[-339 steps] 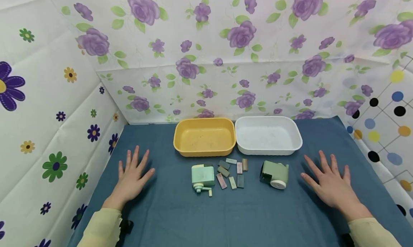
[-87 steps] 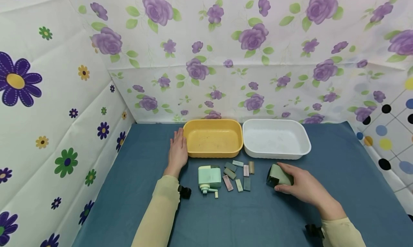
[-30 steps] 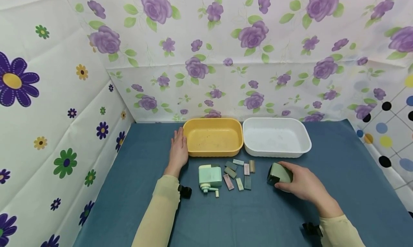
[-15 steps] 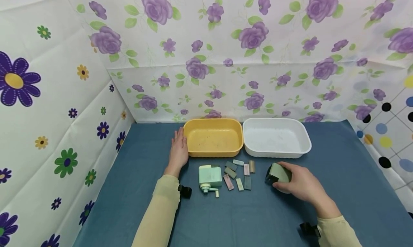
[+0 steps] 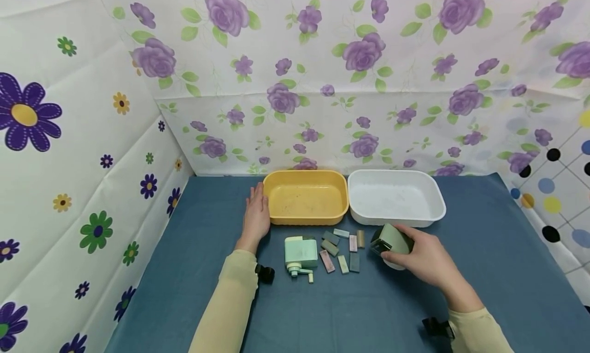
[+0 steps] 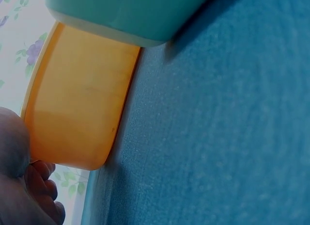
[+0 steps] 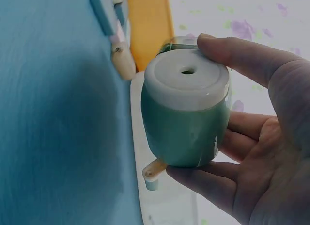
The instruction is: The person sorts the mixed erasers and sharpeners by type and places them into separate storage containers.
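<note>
My right hand [image 5: 430,258] pinches a dark green crank pencil sharpener [image 5: 396,240] between thumb and fingers, in front of the white tray [image 5: 396,223]. In the right wrist view, the sharpener's pale round end with a small hole [image 7: 188,71] faces the camera, and its crank [image 7: 154,170] sticks out below. My left hand [image 5: 255,220] rests with straight fingers against the left end of the yellow tray [image 5: 304,221]. A mint crank sharpener [image 5: 300,251] lies on the cloth between my arms, its handle toward me.
Several small eraser-like blocks [image 5: 329,247], pink, green, grey and tan, lie between the two sharpeners. Both trays stand side by side at the back of the blue cloth [image 5: 341,312], against a flowered curtain [image 5: 322,117].
My right hand first reached the dark green sharpener from beside it, held it there, and has just moved it slightly left and turned it. My left hand came earlier to the yellow tray and stays.
</note>
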Action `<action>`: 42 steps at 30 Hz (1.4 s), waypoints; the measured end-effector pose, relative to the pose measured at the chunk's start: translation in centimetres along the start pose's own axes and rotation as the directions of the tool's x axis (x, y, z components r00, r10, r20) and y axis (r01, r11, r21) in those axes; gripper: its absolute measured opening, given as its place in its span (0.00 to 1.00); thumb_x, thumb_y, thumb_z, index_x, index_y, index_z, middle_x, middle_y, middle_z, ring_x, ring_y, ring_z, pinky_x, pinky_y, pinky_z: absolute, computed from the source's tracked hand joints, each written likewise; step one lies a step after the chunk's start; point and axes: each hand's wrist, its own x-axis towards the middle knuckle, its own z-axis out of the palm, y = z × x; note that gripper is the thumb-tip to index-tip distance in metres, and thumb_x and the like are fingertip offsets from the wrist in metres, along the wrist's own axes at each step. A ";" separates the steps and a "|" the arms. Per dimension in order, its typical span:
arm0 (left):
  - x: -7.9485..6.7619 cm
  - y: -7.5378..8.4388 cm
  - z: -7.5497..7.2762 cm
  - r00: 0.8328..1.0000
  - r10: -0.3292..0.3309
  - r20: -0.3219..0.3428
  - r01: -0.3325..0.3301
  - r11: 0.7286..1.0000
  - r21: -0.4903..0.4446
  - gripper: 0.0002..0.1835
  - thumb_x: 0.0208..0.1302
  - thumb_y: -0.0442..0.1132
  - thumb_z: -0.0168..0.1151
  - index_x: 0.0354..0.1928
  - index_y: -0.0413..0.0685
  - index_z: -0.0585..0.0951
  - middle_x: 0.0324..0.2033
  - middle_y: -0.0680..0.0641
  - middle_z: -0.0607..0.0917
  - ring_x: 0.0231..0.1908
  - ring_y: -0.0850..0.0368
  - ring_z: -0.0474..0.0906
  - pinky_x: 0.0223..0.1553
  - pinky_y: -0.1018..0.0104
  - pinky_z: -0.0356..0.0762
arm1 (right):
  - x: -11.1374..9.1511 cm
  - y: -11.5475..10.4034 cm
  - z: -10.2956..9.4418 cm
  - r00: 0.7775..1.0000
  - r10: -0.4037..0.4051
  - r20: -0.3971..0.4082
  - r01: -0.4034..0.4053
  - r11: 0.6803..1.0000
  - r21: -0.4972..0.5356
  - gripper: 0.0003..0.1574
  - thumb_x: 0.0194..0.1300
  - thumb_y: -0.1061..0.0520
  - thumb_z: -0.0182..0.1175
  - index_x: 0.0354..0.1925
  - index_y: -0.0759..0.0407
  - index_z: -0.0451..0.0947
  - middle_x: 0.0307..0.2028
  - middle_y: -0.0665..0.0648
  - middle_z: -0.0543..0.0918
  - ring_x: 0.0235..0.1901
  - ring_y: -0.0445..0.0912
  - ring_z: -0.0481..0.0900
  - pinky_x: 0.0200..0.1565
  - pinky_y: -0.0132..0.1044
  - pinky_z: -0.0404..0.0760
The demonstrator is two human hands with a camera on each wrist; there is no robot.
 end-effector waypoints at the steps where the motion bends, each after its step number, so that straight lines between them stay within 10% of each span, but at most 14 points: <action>1: 0.0 0.0 0.0 1.000 0.001 -0.001 -0.001 1.000 0.003 0.30 0.90 0.40 0.36 0.85 0.37 0.52 0.84 0.38 0.54 0.84 0.41 0.41 0.83 0.42 0.38 | 0.0 -0.2 0.0 1.000 -0.004 -0.006 0.004 1.000 0.008 0.59 0.61 0.28 0.76 0.77 0.58 0.71 0.52 0.61 0.87 0.38 0.48 0.81 0.34 0.42 0.78; 23: 0.1 -0.2 0.3 1.000 0.013 -0.009 -0.012 0.999 0.033 0.29 0.90 0.39 0.37 0.85 0.36 0.53 0.83 0.37 0.55 0.84 0.40 0.43 0.83 0.43 0.39 | 0.5 -4.6 2.1 0.995 -0.065 -0.076 0.080 0.972 0.220 0.58 0.65 0.32 0.75 0.79 0.60 0.68 0.65 0.65 0.82 0.56 0.57 0.85 0.48 0.50 0.87; 31: 0.1 -0.1 0.2 1.000 0.014 -0.015 -0.013 1.000 0.027 0.29 0.89 0.38 0.38 0.85 0.35 0.53 0.83 0.37 0.56 0.84 0.39 0.44 0.83 0.43 0.40 | 1.1 -5.9 2.9 0.988 -0.092 -0.128 0.129 0.939 0.320 0.51 0.67 0.38 0.76 0.78 0.57 0.70 0.61 0.59 0.84 0.52 0.51 0.86 0.46 0.40 0.86; 42: 0.2 -0.3 0.3 0.999 0.024 -0.024 -0.024 0.999 0.037 0.29 0.90 0.40 0.38 0.85 0.36 0.54 0.83 0.38 0.56 0.84 0.41 0.43 0.83 0.44 0.39 | 2.0 -8.5 3.3 0.990 -0.073 -0.125 0.125 0.866 0.484 0.50 0.70 0.41 0.74 0.80 0.56 0.67 0.70 0.60 0.78 0.62 0.54 0.83 0.59 0.51 0.84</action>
